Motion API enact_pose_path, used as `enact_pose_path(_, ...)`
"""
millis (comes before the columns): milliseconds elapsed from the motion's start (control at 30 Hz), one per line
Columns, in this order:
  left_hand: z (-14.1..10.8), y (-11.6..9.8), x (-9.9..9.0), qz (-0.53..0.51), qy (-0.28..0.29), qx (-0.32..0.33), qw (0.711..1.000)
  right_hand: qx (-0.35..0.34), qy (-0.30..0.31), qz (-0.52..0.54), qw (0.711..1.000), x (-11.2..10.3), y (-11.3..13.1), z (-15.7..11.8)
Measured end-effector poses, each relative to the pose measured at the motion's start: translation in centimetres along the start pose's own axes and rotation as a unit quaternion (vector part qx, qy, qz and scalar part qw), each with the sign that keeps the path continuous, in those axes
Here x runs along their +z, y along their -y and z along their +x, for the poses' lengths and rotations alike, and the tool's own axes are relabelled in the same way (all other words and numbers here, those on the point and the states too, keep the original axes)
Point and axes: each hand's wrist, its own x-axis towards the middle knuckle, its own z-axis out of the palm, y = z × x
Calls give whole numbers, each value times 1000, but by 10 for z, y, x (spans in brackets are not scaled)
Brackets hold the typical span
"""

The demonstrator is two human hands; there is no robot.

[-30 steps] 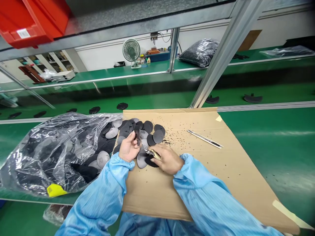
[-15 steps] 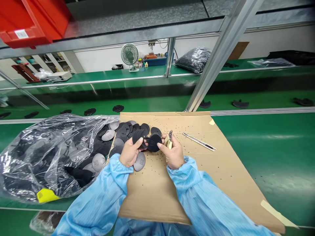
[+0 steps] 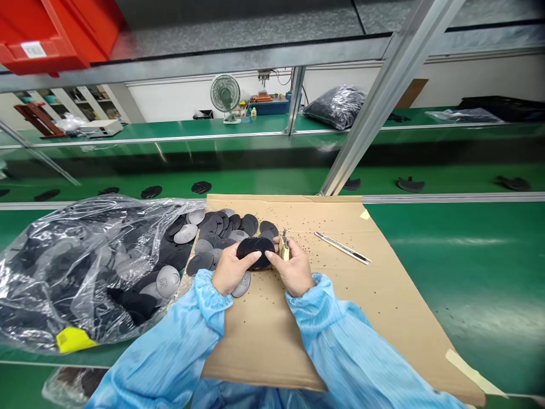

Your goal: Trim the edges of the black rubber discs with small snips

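Note:
Several overlapping black oval pads (image 3: 256, 250) are pinched between my two hands above the cardboard sheet (image 3: 340, 318). My left hand (image 3: 230, 270) grips their left side, thumb on top. With thumb and fingers my right hand (image 3: 293, 271) holds their right edge, and it also keeps a small cutter with pale yellow handles (image 3: 284, 249) in its palm, metal tip pointing away. Beyond and left of my hands lies a loose pile of black and grey oval pads (image 3: 213, 224). One grey pad (image 3: 242, 285) lies partly beneath my left hand.
A clear plastic bag (image 3: 85, 272) full of pads lies at the left. A slim white-handled knife (image 3: 343, 247) rests on the cardboard to the right, among tiny black scraps. Behind, small groups of pads (image 3: 201, 187) sit on the green belt (image 3: 264, 179), near a slanted metal post (image 3: 383, 102).
The pads in my hands have come together into one overlapping row. My right hand has shifted slightly left with the cutter, whose tip now points more upright. The camera view has shifted slightly.

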Motion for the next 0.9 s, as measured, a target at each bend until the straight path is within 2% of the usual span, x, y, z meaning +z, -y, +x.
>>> enact_pose_path(200,0,4,-2,-16,27,-15,999,28,62,33,997,-1,0,-1)
enact_pose_path(400,-1,5,-3,26,41,-3,999,65,44,74,994,1,0,-1)
enact_pose_path(567,-2,6,-1,-3,48,-17,999,64,23,51,996,2,4,-1)
enact_pose_path(700,-2,3,3,-70,25,-43,996,41,29,14,999,1,4,-1)
enact_pose_path(800,1,-3,1,-150,17,-99,984,-9,67,27,997,1,2,-2)
enact_pose_path(900,5,-7,-5,-199,33,-161,966,-54,98,43,993,2,0,-5)
